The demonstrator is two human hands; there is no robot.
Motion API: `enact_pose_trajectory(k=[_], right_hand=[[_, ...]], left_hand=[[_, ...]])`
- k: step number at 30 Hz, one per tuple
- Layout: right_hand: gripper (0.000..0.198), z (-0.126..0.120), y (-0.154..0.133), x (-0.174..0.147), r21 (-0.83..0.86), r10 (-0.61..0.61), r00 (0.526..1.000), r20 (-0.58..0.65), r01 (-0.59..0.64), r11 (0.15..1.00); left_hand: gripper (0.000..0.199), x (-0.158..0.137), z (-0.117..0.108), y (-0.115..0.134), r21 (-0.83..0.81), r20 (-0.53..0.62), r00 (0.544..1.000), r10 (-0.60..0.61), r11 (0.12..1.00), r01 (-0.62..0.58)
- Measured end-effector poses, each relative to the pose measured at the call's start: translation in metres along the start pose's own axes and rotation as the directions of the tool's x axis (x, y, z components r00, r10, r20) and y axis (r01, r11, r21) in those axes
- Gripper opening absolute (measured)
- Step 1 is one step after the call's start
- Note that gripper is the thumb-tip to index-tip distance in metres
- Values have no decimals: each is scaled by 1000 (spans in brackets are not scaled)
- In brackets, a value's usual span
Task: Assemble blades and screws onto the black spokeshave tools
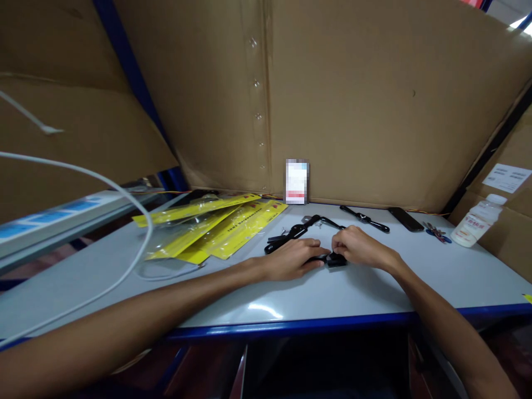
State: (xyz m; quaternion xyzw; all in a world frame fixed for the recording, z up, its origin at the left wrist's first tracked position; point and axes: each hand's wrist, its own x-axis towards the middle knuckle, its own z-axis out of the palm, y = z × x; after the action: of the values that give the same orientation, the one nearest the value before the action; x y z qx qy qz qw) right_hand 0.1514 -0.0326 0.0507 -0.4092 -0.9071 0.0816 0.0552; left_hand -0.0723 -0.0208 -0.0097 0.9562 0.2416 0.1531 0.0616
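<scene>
My left hand [293, 259] lies over the tabletop, its fingers closed around the handle of a black spokeshave [337, 262]. At the tool's middle, the fingers of my right hand [361, 247] are pinched together; whether they hold a small part there is hidden. Just beyond my left hand lies another black spokeshave [297, 230], with small metal pieces close by. A third spokeshave [366, 219] rests farther back, to the right of my right hand.
Yellow-backed clear packages [241, 227] are piled on the left of the grey table [224, 310]. A white cable [103, 178] loops in front of a power strip [62, 216]. On the right are a dark phone [405, 219], keys [437, 234] and a bottle [476, 221]. Cardboard [353, 100] walls the back.
</scene>
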Motion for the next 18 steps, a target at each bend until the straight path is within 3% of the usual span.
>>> enact_pose_trajectory(k=[5,13,18], right_hand=[[23,0,-1,0,74,-39,999,10,38,996],[22,0,-4,-1,-25,-19,1000,-23,19,1000],[23,4,0,2,12,-64,998,-17,64,998]], left_hand=[[32,0,0,0,10,3,1000,-11,1000,11],[32,0,0,1,23,14,1000,-18,1000,18],[31,0,1,0,22,3,1000,-20,1000,20]])
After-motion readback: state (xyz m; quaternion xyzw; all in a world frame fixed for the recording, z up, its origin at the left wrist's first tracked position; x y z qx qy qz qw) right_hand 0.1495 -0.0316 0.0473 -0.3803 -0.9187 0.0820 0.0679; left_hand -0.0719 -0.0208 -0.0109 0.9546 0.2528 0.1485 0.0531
